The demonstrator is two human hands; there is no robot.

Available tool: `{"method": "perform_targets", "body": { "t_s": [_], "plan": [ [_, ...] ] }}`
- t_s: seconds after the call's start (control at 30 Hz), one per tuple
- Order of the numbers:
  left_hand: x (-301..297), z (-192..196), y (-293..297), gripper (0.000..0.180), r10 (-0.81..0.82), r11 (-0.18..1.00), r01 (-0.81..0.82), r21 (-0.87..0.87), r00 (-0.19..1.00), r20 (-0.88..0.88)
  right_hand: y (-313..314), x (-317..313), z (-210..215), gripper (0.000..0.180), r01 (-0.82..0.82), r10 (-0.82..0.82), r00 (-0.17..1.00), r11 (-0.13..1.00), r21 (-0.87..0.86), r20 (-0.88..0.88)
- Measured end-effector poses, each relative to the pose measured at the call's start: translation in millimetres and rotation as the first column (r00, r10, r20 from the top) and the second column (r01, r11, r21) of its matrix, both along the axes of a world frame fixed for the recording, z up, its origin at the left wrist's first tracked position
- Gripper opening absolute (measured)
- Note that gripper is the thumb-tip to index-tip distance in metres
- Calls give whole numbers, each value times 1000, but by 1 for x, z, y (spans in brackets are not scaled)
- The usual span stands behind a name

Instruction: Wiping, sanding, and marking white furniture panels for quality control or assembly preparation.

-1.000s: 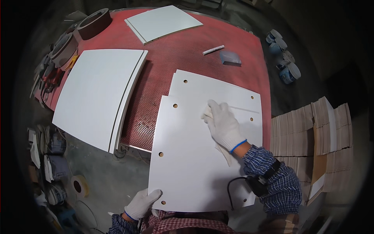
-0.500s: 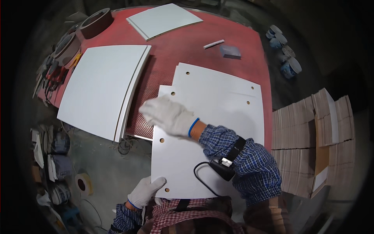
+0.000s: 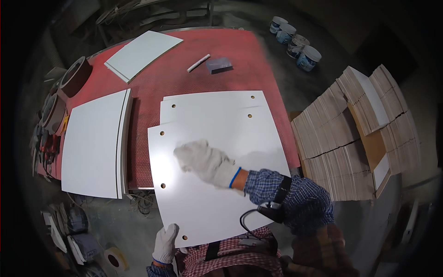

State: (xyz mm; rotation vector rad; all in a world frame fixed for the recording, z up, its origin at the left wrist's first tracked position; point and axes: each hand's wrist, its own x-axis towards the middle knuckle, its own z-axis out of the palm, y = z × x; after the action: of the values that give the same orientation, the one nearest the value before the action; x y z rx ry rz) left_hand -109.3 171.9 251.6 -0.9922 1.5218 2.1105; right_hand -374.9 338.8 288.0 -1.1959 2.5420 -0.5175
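White drilled flat panel (image 3: 207,184): top of stack on red table (image 3: 184,83). Gloved right hand (image 3: 203,161), flat and unclenched, has swept leftward across it. Gloved left hand (image 3: 165,243) grips its near edge.

— What's on your red tabletop (image 3: 194,87)?

— White drilled panels (image 3: 217,152) stacked near me, a white board stack (image 3: 94,143) at my left, another white board (image 3: 140,53) at the far left, and a marker (image 3: 198,63) beside a small grey block (image 3: 218,65) at the far edge.
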Motion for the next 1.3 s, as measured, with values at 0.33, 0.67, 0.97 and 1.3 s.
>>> {"method": "perform_targets", "body": {
  "t_s": [0.33, 0.67, 0.97, 1.3],
  "plan": [
    [0, -4, 8, 35, 185, 982, -178, 68, 977, -109, 162, -81, -33, 48, 673, -692, 661, 718, -178, -290],
    [-1, -8, 7, 62, 149, 981, -129, 143, 979, -138, 60, 137, 0, 14, 146, -177, 965, 976, -161, -195],
    [19, -54, -5, 117, 341, 731, -33, 681, 883, -323, 24, 189, -19, 17, 38, -56, 995, 980, -195, -85],
    [36, -25, 6, 128, 338, 687, 104, 719, 830, -443, 42, 95, -13, 48, 330, -365, 896, 929, -169, -255]
  ]
}}
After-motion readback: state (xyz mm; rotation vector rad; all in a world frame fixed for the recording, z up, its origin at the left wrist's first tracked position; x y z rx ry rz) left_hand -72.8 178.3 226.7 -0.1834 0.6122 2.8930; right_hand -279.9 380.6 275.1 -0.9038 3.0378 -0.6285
